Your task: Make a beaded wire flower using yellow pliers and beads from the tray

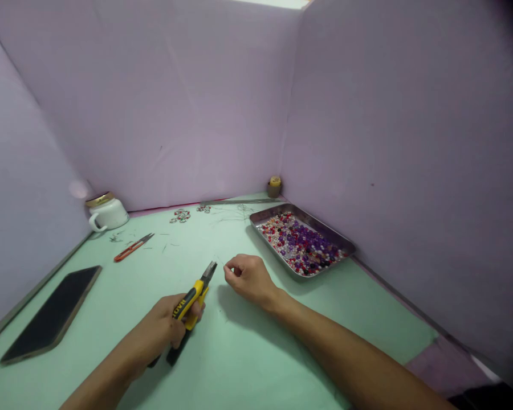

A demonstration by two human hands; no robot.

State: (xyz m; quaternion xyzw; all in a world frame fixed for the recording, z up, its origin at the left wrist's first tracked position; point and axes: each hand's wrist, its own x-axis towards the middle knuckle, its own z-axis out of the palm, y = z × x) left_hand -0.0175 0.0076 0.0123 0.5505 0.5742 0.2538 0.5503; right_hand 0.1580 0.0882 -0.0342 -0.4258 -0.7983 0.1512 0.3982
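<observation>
One pair of pliers (189, 302), between the table's (248, 364) side edges: your left hand (160, 327) is gripping it. One faint wire (220, 261): your right hand (252, 279) is seemingly pinching it, risking slipping if fingertips are loosening.

A gold-lidded white mug (111, 215) stands beyond a dark flat slab (53, 316).
</observation>
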